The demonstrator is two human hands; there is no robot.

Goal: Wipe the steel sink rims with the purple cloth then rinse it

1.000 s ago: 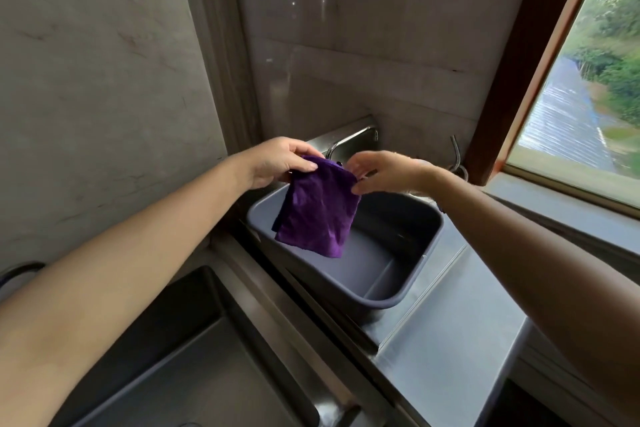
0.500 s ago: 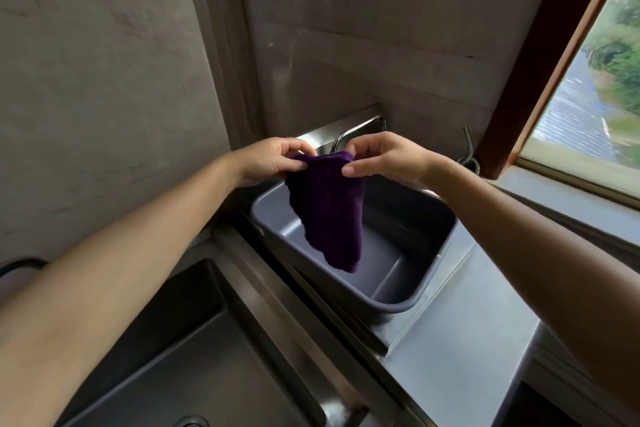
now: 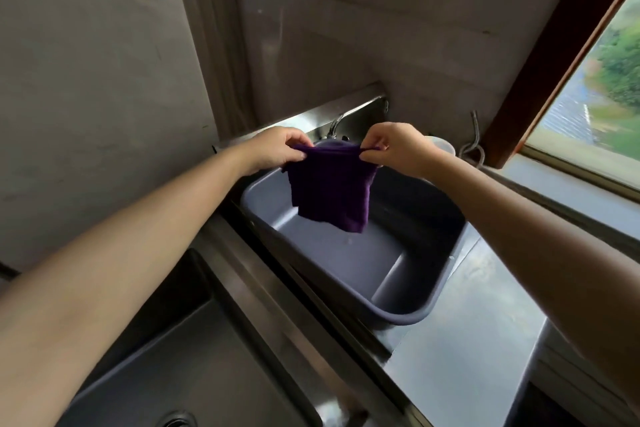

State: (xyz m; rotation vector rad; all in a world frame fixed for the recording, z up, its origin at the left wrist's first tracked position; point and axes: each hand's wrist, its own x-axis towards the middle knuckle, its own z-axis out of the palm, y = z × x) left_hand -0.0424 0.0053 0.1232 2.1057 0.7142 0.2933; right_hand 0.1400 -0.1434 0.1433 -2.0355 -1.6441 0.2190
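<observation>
Centre of frame: a dark purple cloth [image 3: 330, 189] hangs in the air by its top edge, stretched between the left hand [image 3: 278, 149] and the right hand [image 3: 394, 147], each pinching one upper corner between thumb and fingers. The cloth hangs above a grey rectangular plastic basin [image 3: 398, 312], which occupies the right steel sink and blocks its interior from view. Behind the hands, a chrome tap [image 3: 335, 124] is partly hidden. Lower left: the empty left steel sink bowl [image 3: 194, 357] with its drain [image 3: 176, 421]. Between the bowls runs a steel dividing rim [image 3: 298, 315]. Right edge: a wooden-framed window [image 3: 554, 73].
</observation>
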